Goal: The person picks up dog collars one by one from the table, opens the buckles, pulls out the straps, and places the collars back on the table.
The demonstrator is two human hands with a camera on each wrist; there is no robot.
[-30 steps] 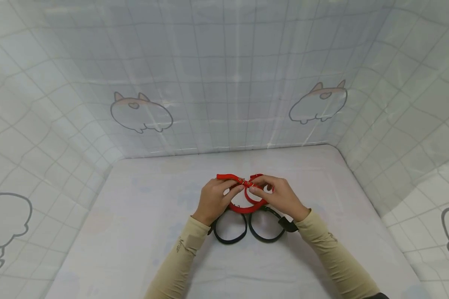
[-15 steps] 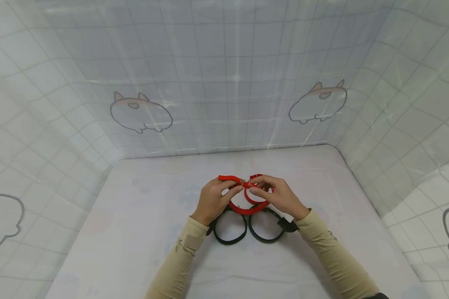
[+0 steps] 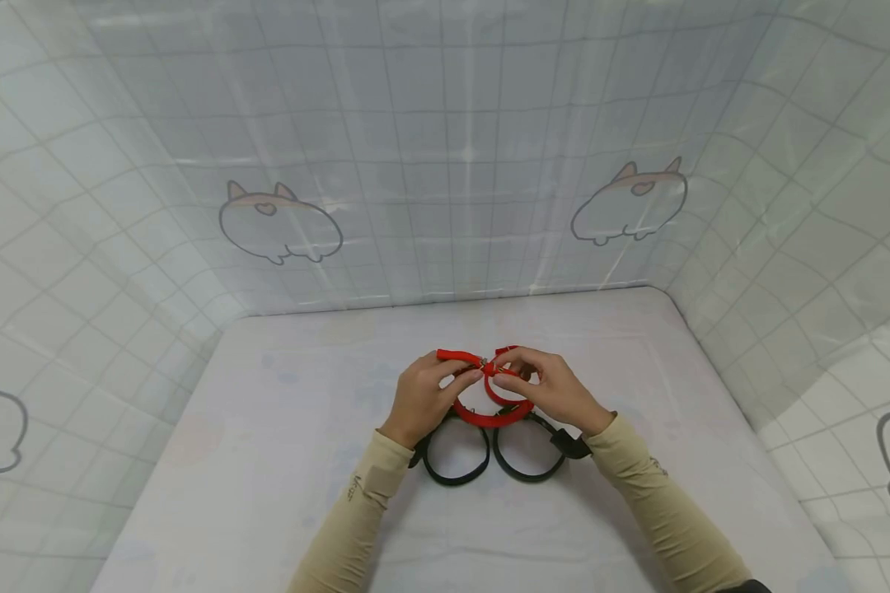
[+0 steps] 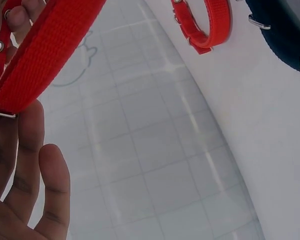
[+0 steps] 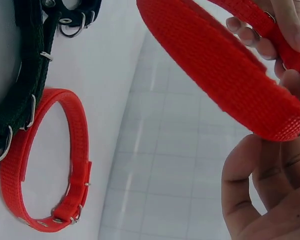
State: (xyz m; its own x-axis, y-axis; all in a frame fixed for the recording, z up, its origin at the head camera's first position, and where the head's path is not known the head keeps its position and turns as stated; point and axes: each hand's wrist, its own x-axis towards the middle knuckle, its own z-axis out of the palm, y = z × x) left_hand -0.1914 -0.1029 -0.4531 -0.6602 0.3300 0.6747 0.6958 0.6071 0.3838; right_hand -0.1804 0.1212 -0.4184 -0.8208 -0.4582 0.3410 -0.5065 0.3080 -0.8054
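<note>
Both hands are on a red webbing collar [image 3: 489, 420] with metal eyelets and a buckle, bent into a loop. My left hand [image 3: 424, 394] pinches its strap near the buckle, and the free strap end [image 3: 456, 356] sticks out over the fingers. On the other side of the buckle, my right hand [image 3: 559, 391] pinches the collar between thumb and fingers. In the right wrist view the held collar [image 5: 215, 70] hides part of both hands' fingers. A second red collar [image 5: 80, 130], buckled into a ring, lies on the table behind it.
Two dark collars, one on the left [image 3: 452, 482] and one on the right [image 3: 528, 478], lie as rings on the white table [image 3: 267, 494] nearer the body. A pale grid-patterned curtain [image 3: 445, 206] with cartoon animals stands around the back and sides.
The strap's free end has slid a little to the right and the part at the buckle has shifted slightly. Both hands stay at nearly the same place.
</note>
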